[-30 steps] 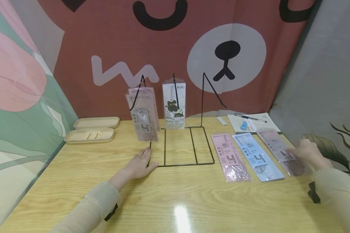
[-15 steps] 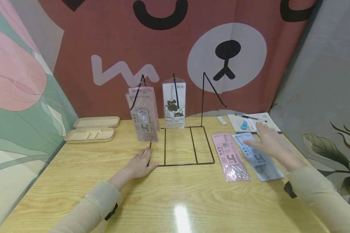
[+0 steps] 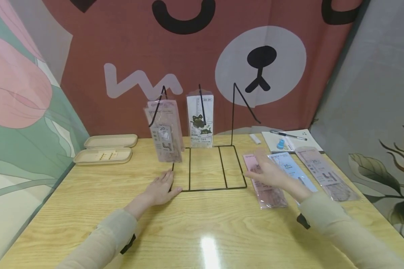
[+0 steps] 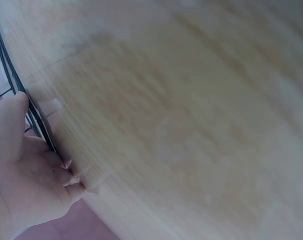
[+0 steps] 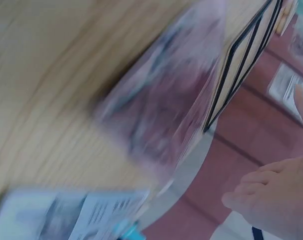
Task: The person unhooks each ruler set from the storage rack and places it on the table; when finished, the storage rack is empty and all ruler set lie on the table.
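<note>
My left hand (image 3: 159, 189) lies flat at the front left corner of a black wire rack (image 3: 208, 190), fingers straight, touching its base. Two pink ruler-set packs (image 3: 165, 130) hang from the rack's left hook, and a white cat-print ruler set (image 3: 200, 121) hangs from the middle one. The right hook (image 3: 247, 102) carries nothing. My right hand (image 3: 267, 172) hovers with spread fingers over a pink pack (image 3: 271, 198) on the table, hiding part of it. In the right wrist view the hand (image 5: 276, 192) holds nothing, and that pink pack (image 5: 161, 100) is blurred.
Right of the pink pack lie a blue pack (image 3: 291, 166) and another pink pack (image 3: 324, 173). Behind them is a notebook (image 3: 267, 140) with a pen (image 3: 288, 135) and a small blue object (image 3: 281, 144). A white eraser-like block (image 3: 255, 138) lies nearby. An opened beige case (image 3: 104, 155) stands at left.
My right hand has moved left from the far right pink pack, across the blue one, to the nearer pink pack. The packs stay where they were, and my left hand has kept still.
</note>
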Action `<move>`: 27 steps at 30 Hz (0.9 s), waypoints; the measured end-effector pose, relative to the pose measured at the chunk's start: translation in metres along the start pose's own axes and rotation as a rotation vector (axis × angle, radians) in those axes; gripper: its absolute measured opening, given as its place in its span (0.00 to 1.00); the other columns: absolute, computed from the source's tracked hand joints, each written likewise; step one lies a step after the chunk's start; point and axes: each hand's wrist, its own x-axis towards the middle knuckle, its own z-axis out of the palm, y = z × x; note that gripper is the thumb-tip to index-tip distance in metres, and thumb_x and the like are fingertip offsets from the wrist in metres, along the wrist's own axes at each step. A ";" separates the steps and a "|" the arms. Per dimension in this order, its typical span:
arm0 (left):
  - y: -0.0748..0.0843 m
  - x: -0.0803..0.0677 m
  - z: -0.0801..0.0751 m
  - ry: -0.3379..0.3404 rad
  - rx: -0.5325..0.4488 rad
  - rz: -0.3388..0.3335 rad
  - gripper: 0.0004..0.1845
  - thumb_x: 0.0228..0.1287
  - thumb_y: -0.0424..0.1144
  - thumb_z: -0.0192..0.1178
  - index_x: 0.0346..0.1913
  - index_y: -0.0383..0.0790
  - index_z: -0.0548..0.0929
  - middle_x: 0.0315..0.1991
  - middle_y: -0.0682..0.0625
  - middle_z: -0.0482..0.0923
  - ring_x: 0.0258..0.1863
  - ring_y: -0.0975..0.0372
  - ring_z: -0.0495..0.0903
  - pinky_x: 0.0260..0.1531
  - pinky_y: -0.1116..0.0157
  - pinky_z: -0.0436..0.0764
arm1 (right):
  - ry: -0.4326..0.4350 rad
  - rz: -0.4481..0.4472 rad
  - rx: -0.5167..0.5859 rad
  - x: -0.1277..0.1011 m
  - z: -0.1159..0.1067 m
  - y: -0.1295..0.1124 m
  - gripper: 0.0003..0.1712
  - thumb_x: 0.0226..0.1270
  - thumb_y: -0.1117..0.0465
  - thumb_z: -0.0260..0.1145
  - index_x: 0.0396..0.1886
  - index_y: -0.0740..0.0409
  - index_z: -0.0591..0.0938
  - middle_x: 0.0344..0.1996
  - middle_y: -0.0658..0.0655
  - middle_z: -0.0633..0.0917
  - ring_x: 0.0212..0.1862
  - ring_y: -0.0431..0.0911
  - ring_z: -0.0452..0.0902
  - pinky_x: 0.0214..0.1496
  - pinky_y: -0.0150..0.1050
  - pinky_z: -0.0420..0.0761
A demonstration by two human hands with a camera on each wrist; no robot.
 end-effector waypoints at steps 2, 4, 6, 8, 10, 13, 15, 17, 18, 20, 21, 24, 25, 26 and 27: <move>0.000 0.000 0.000 0.001 0.000 0.000 0.41 0.73 0.57 0.41 0.72 0.26 0.47 0.74 0.34 0.42 0.73 0.42 0.45 0.71 0.45 0.50 | -0.011 -0.010 -0.007 0.002 0.007 -0.007 0.52 0.64 0.47 0.63 0.71 0.76 0.47 0.70 0.77 0.50 0.72 0.69 0.44 0.71 0.64 0.49; 0.000 0.000 -0.001 0.001 0.000 -0.001 0.41 0.73 0.57 0.41 0.72 0.26 0.47 0.74 0.33 0.42 0.73 0.42 0.45 0.71 0.45 0.50 | -0.030 -0.017 -0.008 0.004 0.013 -0.013 0.53 0.64 0.46 0.63 0.70 0.77 0.48 0.70 0.77 0.51 0.71 0.69 0.45 0.72 0.63 0.50; 0.000 0.000 -0.001 0.001 -0.001 -0.004 0.41 0.73 0.56 0.41 0.72 0.26 0.47 0.74 0.33 0.42 0.73 0.42 0.45 0.71 0.45 0.50 | -0.057 -0.010 0.002 0.006 0.018 -0.018 0.54 0.64 0.45 0.63 0.70 0.78 0.47 0.70 0.77 0.50 0.72 0.68 0.44 0.73 0.60 0.49; -0.001 -0.001 -0.001 0.000 -0.001 -0.006 0.40 0.73 0.56 0.41 0.72 0.26 0.47 0.74 0.33 0.43 0.73 0.42 0.45 0.71 0.45 0.49 | -0.083 -0.014 0.019 0.007 0.024 -0.021 0.54 0.64 0.46 0.63 0.70 0.78 0.46 0.70 0.77 0.49 0.72 0.68 0.44 0.73 0.59 0.48; -0.001 -0.001 -0.001 0.000 -0.003 -0.006 0.40 0.73 0.56 0.41 0.72 0.26 0.47 0.74 0.33 0.43 0.73 0.42 0.45 0.71 0.44 0.49 | -0.099 -0.023 0.025 0.009 0.030 -0.023 0.54 0.64 0.47 0.63 0.70 0.79 0.46 0.70 0.78 0.50 0.72 0.68 0.45 0.73 0.58 0.49; -0.001 -0.001 -0.001 -0.001 -0.001 -0.005 0.41 0.73 0.56 0.40 0.72 0.26 0.47 0.74 0.33 0.43 0.73 0.42 0.45 0.71 0.44 0.50 | -0.124 -0.022 0.034 0.010 0.037 -0.022 0.54 0.64 0.47 0.63 0.70 0.78 0.46 0.70 0.77 0.51 0.71 0.68 0.47 0.73 0.58 0.51; -0.001 -0.002 -0.001 0.000 -0.001 -0.001 0.41 0.73 0.57 0.40 0.72 0.26 0.47 0.74 0.33 0.43 0.73 0.42 0.45 0.71 0.44 0.50 | -0.154 0.009 0.050 0.011 0.042 -0.022 0.55 0.64 0.45 0.63 0.71 0.76 0.45 0.71 0.75 0.49 0.72 0.66 0.46 0.73 0.57 0.50; -0.001 -0.002 -0.001 -0.001 -0.002 0.003 0.41 0.73 0.57 0.40 0.72 0.26 0.47 0.74 0.33 0.43 0.73 0.42 0.45 0.71 0.44 0.50 | -0.186 0.047 0.069 0.011 0.045 -0.021 0.56 0.63 0.43 0.63 0.72 0.74 0.43 0.72 0.73 0.47 0.73 0.65 0.44 0.74 0.56 0.48; -0.001 -0.002 -0.001 -0.003 -0.003 0.003 0.41 0.73 0.57 0.40 0.72 0.26 0.47 0.74 0.33 0.42 0.73 0.42 0.45 0.71 0.44 0.50 | -0.200 0.062 0.074 0.011 0.046 -0.020 0.57 0.63 0.42 0.62 0.72 0.73 0.43 0.72 0.73 0.46 0.73 0.64 0.43 0.74 0.56 0.47; 0.000 -0.002 -0.001 -0.005 -0.004 0.004 0.41 0.73 0.57 0.40 0.72 0.26 0.47 0.74 0.33 0.42 0.73 0.42 0.45 0.71 0.44 0.50 | -0.218 0.074 0.087 0.011 0.048 -0.020 0.57 0.63 0.42 0.62 0.72 0.74 0.43 0.72 0.73 0.46 0.73 0.65 0.42 0.74 0.56 0.47; 0.000 -0.002 -0.001 -0.006 -0.004 0.006 0.41 0.73 0.57 0.40 0.72 0.26 0.47 0.74 0.33 0.42 0.73 0.42 0.45 0.71 0.44 0.50 | -0.225 0.079 0.093 0.010 0.048 -0.019 0.57 0.63 0.42 0.62 0.72 0.74 0.43 0.72 0.74 0.46 0.73 0.65 0.42 0.74 0.56 0.46; 0.001 -0.001 -0.001 -0.012 -0.001 0.003 0.41 0.73 0.57 0.40 0.72 0.26 0.46 0.74 0.33 0.42 0.74 0.42 0.44 0.71 0.45 0.49 | -0.242 0.095 0.096 0.010 0.048 -0.018 0.57 0.63 0.42 0.62 0.71 0.76 0.43 0.71 0.75 0.46 0.73 0.66 0.42 0.74 0.57 0.46; 0.001 -0.001 -0.001 -0.012 -0.001 0.004 0.41 0.73 0.57 0.40 0.72 0.26 0.46 0.74 0.33 0.42 0.74 0.42 0.44 0.71 0.45 0.49 | -0.250 0.103 0.094 0.009 0.048 -0.018 0.58 0.63 0.42 0.62 0.71 0.76 0.43 0.71 0.75 0.45 0.73 0.66 0.41 0.74 0.57 0.46; 0.001 -0.001 -0.001 -0.012 -0.001 0.004 0.41 0.73 0.57 0.40 0.72 0.26 0.46 0.74 0.33 0.42 0.74 0.42 0.44 0.71 0.45 0.49 | -0.261 0.115 0.088 0.009 0.047 -0.018 0.58 0.63 0.41 0.62 0.71 0.75 0.42 0.71 0.75 0.45 0.73 0.65 0.40 0.74 0.56 0.45; 0.001 -0.001 -0.001 -0.010 -0.002 0.005 0.41 0.73 0.57 0.40 0.72 0.26 0.46 0.74 0.33 0.42 0.73 0.42 0.44 0.71 0.45 0.49 | -0.273 0.127 0.083 0.009 0.047 -0.018 0.58 0.62 0.41 0.62 0.71 0.75 0.42 0.72 0.74 0.44 0.74 0.64 0.39 0.74 0.56 0.44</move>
